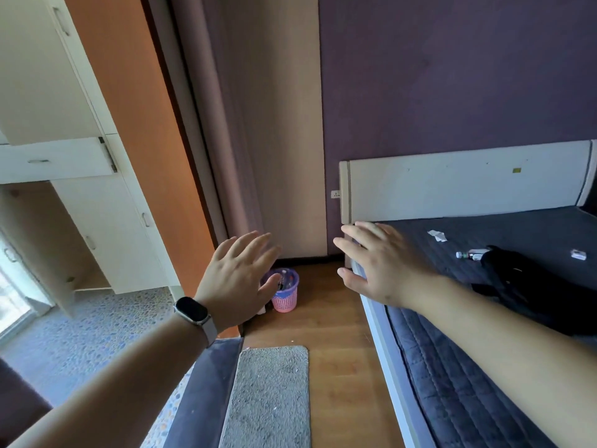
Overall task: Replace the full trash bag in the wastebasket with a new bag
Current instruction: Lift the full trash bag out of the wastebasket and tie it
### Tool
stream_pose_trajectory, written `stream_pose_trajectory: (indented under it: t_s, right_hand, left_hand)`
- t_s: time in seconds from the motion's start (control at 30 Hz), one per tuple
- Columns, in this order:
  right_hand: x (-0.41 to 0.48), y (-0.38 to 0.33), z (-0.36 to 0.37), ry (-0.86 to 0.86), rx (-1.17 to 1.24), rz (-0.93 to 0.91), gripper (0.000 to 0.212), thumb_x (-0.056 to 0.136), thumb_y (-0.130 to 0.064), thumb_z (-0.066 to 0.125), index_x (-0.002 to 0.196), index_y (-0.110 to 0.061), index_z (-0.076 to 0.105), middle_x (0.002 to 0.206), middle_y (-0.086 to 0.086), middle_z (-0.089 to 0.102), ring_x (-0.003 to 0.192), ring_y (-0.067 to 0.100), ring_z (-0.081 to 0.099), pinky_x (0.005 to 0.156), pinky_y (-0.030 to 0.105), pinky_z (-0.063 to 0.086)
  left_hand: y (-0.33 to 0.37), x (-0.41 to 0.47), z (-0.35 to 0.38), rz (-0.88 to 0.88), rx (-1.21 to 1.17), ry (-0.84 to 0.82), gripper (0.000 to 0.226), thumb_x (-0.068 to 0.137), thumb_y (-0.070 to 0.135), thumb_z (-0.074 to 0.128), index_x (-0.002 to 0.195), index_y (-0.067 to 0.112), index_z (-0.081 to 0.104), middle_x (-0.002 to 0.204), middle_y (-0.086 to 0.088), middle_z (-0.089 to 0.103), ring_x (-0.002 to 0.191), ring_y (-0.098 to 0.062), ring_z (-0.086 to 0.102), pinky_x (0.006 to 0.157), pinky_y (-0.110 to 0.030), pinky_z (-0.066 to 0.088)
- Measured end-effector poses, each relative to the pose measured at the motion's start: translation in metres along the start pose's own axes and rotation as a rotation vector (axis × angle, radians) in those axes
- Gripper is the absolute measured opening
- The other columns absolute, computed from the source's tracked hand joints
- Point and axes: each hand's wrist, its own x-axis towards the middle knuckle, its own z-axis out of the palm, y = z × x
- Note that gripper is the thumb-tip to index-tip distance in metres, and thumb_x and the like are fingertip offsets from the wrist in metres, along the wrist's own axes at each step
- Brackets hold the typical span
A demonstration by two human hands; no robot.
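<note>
Head view shows our two arms stretched forward with the task's thing low down between them. Our left hand (237,279), a watch (191,311) on its wrist, is spread flat with straight fingers and holds nothing. Our right hand (382,265) is just as slack and empty, raised over the near edge of the bed (452,367).

The pink wastebasket (286,297) stands upright on the wooden floor (336,318), mouth up, at the foot of the curtain (268,156) and left of the bed's head end. A purple trash bag (292,275) is folded over its rim, with rubbish showing inside.

In the picture our left thumb overlaps the basket's left edge. We judge that to be only line of sight, since the basket lies well ahead of and below both hands and touches neither. It sits closer to the left hand's line than to the right's.

We would take the next move to be a step past the grey mat (271,399), then a reach straight down to the rim from above.

We cannot pick out a new bag anywhere. A black bundle (529,286) lies on the bed, but we cannot tell what it is.
</note>
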Motion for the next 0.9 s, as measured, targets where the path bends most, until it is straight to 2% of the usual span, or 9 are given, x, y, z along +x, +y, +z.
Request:
stream_pose_trajectory:
  t_s: [0.3,0.5,0.7,0.9]
  right_hand:
    - [0.044,0.128,0.037,0.009,0.047,-0.020,0.053,0.091,-0.051,0.039,0.129,-0.016,0.052,0.136,0.011,0.052,0.125,0.031,0.047,0.101,0.045,0.040]
    - [0.070,0.170,0.079,0.020,0.099,-0.063,0.052,0.089,-0.050,0.043,0.125,-0.015,0.055,0.134,0.010,0.054,0.123,0.030,0.047,0.098,0.046,0.042]
    - [0.129,0.189,0.129,0.012,0.109,-0.097,0.051,0.089,-0.050,0.043,0.125,-0.015,0.054,0.133,0.011,0.054,0.122,0.031,0.047,0.097,0.045,0.042]
    - [0.205,0.191,0.200,-0.018,0.061,-0.120,0.050,0.087,-0.049,0.045,0.121,-0.014,0.058,0.129,0.010,0.057,0.118,0.030,0.050,0.095,0.044,0.043]
  left_hand:
    - [0.038,0.122,0.045,-0.003,0.035,-0.009,0.051,0.091,0.050,0.040,0.133,0.025,0.052,0.142,-0.004,0.051,0.134,-0.026,0.044,0.106,-0.048,0.036]
    - [0.043,0.176,0.077,-0.021,0.013,-0.030,0.052,0.090,0.051,0.037,0.133,0.024,0.052,0.142,-0.004,0.052,0.133,-0.027,0.045,0.106,-0.049,0.036]
    - [-0.002,0.210,0.123,-0.078,-0.011,-0.052,0.051,0.092,0.050,0.040,0.134,0.024,0.051,0.143,-0.003,0.050,0.134,-0.025,0.043,0.106,-0.050,0.038]
    - [-0.074,0.254,0.196,-0.052,-0.026,-0.049,0.052,0.090,0.049,0.037,0.129,0.022,0.057,0.136,-0.006,0.056,0.128,-0.028,0.050,0.103,-0.050,0.040]
